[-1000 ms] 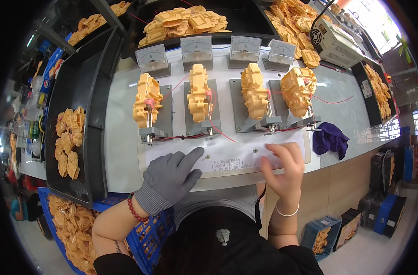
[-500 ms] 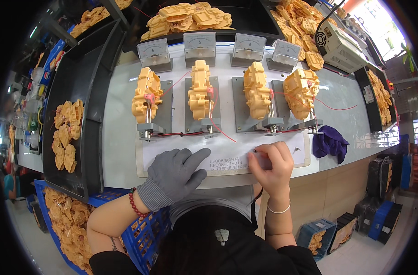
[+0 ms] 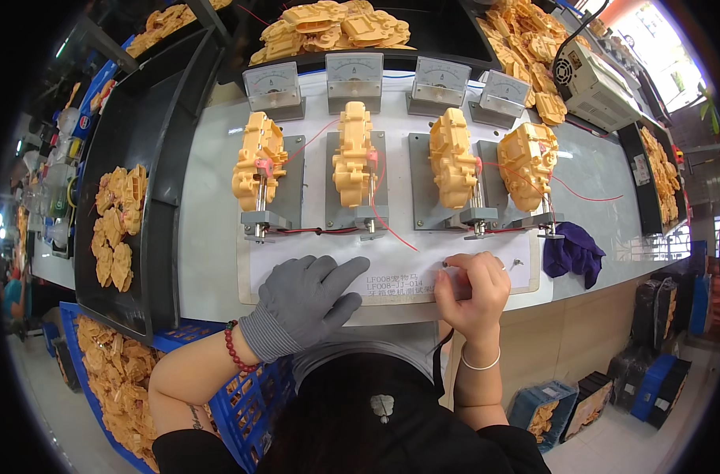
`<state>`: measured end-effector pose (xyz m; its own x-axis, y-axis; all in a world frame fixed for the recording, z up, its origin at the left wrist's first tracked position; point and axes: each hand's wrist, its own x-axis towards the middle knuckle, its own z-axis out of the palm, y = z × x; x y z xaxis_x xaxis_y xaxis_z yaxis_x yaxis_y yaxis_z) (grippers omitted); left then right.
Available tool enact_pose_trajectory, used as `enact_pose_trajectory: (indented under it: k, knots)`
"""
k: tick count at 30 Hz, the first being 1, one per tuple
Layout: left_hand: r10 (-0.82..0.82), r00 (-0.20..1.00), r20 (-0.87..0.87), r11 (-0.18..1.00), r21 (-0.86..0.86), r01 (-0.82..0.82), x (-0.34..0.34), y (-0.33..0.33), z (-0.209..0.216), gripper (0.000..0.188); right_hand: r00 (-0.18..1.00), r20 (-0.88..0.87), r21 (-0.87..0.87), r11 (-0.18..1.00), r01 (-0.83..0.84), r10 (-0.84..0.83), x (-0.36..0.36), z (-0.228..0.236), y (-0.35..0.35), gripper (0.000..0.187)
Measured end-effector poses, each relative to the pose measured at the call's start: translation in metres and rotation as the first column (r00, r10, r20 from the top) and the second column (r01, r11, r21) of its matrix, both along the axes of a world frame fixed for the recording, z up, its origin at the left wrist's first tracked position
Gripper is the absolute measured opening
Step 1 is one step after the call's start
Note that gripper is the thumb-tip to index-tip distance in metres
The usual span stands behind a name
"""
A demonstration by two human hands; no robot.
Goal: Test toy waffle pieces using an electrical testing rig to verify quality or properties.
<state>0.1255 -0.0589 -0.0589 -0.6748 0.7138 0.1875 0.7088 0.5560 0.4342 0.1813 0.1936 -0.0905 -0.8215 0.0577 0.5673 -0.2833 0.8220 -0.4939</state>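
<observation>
Now right hand (image 3: 486,294) curled, earlier spread

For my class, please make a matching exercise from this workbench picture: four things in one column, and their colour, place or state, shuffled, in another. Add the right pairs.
1. Left hand
2. Right hand
3. Cloth
4. Meters

A. In a row beyond the mounted yellow parts
B. Bare, with a white bracelet on the wrist
C. Purple and crumpled
D. In a grey glove

Pairs: 1-D, 2-B, 3-C, 4-A
</observation>
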Motion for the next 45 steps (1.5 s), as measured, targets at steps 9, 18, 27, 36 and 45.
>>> enact_pose_trajectory:
  k: [9,18,27,36,45]
  knots:
    - [-0.037,0.998,0.054,0.999,-0.030,0.039,-0.004,-0.001,0.004,0.041,1.000,0.024,-0.001,1.000,0.011,-0.011,0.001,0.003,-0.002,0.014]
    - [-0.031,0.999,0.024,0.999,-0.007,0.031,-0.003,-0.002,0.000,0.042,0.997,0.079,-0.016,1.000,0.022,-0.021,0.001,0.006,-0.002,0.010]
    - [-0.015,1.000,0.014,1.000,-0.010,0.015,-0.002,-0.002,0.000,0.039,0.996,0.088,-0.039,0.999,0.027,-0.023,0.001,0.006,-0.002,0.008]
    - [0.183,0.978,-0.099,0.953,-0.225,-0.201,-0.017,-0.035,0.027,0.015,0.998,0.058,-0.051,0.999,-0.008,0.011,0.002,0.003,0.001,0.009]
    - [0.215,0.974,-0.067,0.930,-0.289,-0.226,-0.016,-0.039,0.026,0.013,0.997,0.081,-0.066,0.998,0.003,0.002,0.002,0.006,-0.002,0.009]
